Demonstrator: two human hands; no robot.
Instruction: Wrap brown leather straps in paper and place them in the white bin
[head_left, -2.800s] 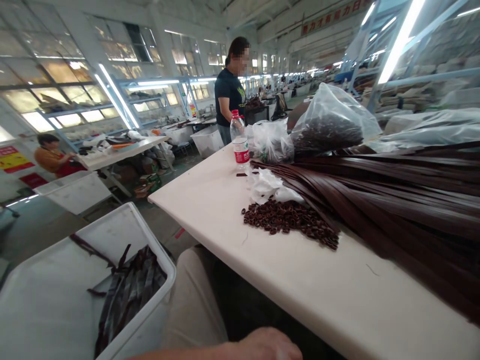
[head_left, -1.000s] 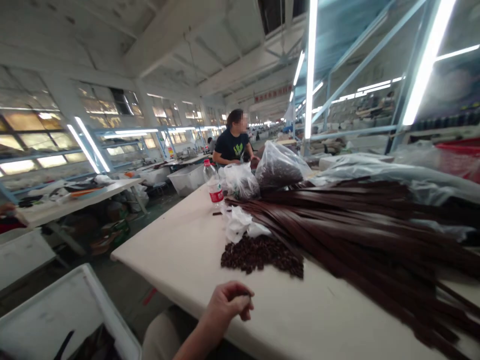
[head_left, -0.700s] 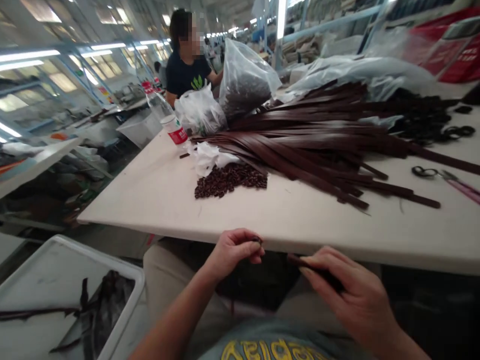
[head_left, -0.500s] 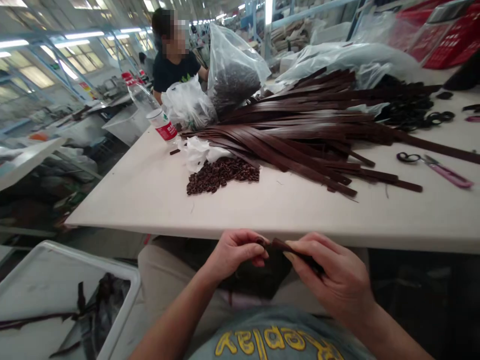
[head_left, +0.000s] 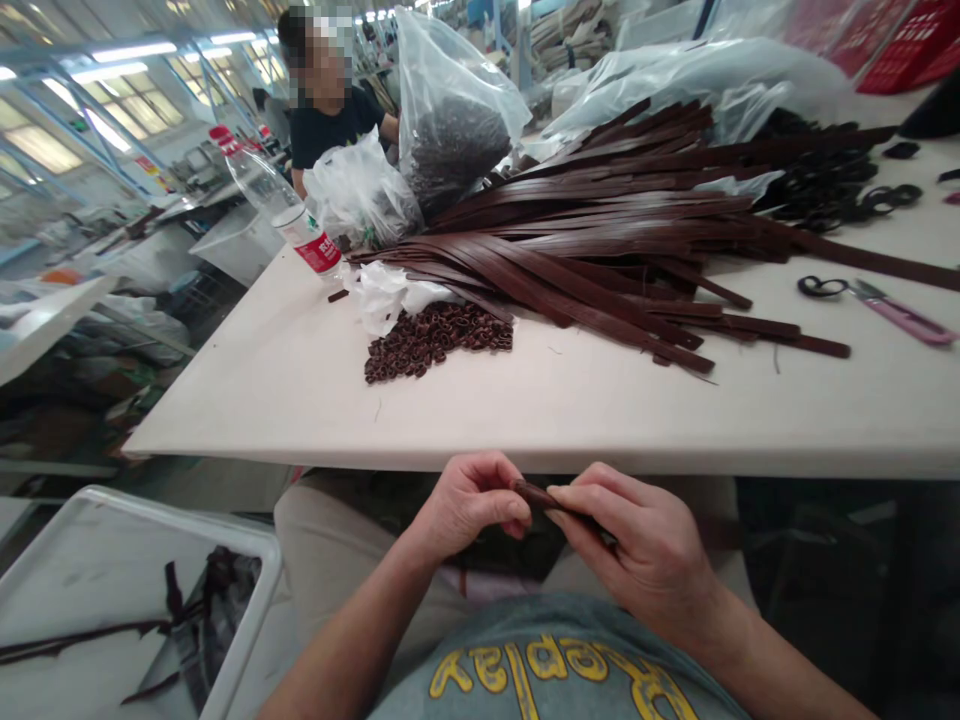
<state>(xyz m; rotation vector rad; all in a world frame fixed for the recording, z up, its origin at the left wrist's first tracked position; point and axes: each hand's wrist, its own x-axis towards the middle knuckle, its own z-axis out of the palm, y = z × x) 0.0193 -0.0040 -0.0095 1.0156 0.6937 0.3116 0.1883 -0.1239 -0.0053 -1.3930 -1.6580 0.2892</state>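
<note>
Over my lap, just off the table's front edge, my right hand (head_left: 637,525) pinches a dark brown leather strap (head_left: 536,495), its end pointing left. My left hand (head_left: 476,505) is closed at that end, thumb and forefinger on a small brown leather loop that their tips mostly hide. Whether the loop is around the strap or only against its end, I cannot tell. Beyond the hands, a pile of small brown leather loops (head_left: 439,340) lies on the table (head_left: 300,400). Behind it spreads a heap of long brown leather straps (head_left: 585,250).
Pink-handled scissors (head_left: 900,308) lie at the right. A plastic bottle (head_left: 307,235) and filled clear bags (head_left: 457,130) stand at the back, with black rings (head_left: 825,185) at the far right. A white bin (head_left: 259,545) with dark scraps sits at lower left. A person (head_left: 330,110) is across the table.
The strap end and the small loop were apart; now the strap end is at my left fingertips. My right hand has moved left. The view has tilted slightly down.
</note>
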